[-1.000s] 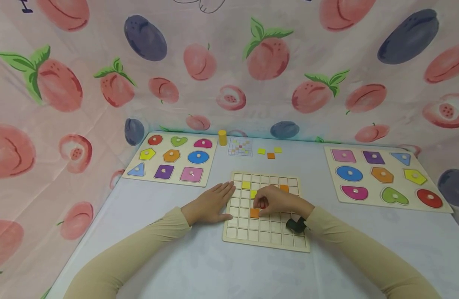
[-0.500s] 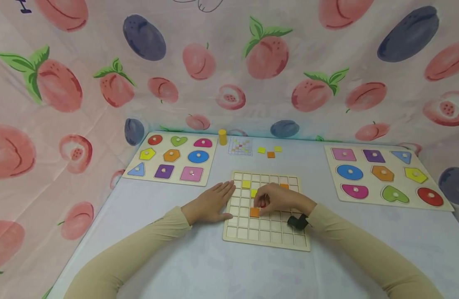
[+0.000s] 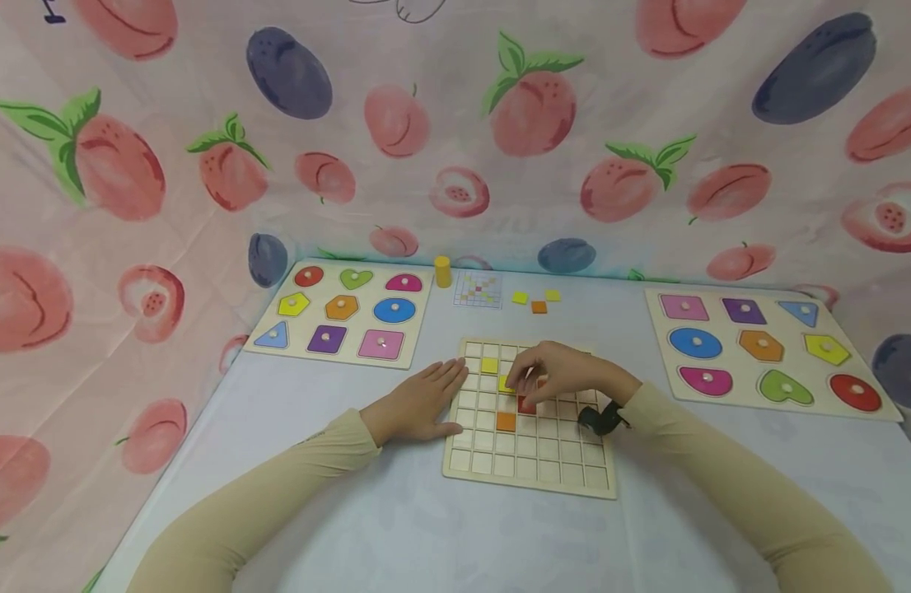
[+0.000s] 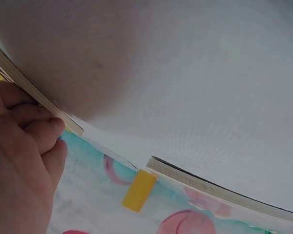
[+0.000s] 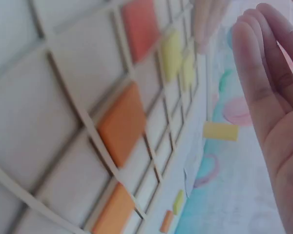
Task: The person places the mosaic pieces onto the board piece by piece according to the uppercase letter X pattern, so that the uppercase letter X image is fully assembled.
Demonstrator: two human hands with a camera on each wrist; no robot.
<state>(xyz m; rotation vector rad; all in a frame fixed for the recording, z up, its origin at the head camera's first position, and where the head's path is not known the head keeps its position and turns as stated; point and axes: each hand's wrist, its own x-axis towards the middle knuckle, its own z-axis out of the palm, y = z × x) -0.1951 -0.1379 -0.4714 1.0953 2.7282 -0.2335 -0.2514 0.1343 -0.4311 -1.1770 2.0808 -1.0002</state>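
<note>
A wooden grid board (image 3: pixel 492 461) lies in front of me with several square tiles in its cells. My left hand (image 3: pixel 420 403) rests with spread fingers at the board's left edge. Above the middle of the board is my right hand (image 3: pixel 559 368), its fingers relaxed and bent downward; the right wrist view shows no tile in them. Below it are a red tile (image 3: pixel 525 404) and a yellow tile (image 3: pixel 504 385). An orange tile (image 3: pixel 506 422) sits nearer me, another yellow tile (image 3: pixel 489 365) farther left. Two orange tiles (image 5: pixel 123 126) behind the hand appear in the right wrist view.
Behind the board lie a pattern card (image 3: pixel 478 290), two loose yellow tiles (image 3: pixel 520 297) and a loose orange tile (image 3: pixel 539 307). A yellow cylinder (image 3: pixel 443 272) stands beside the card. Knobbed shape puzzles flank the board, one at left (image 3: pixel 418 354) and one at right (image 3: pixel 659 329).
My right hand has let go of the near orange tile, which stays in its cell, and has risen slightly away to the right. My left hand has not moved.
</note>
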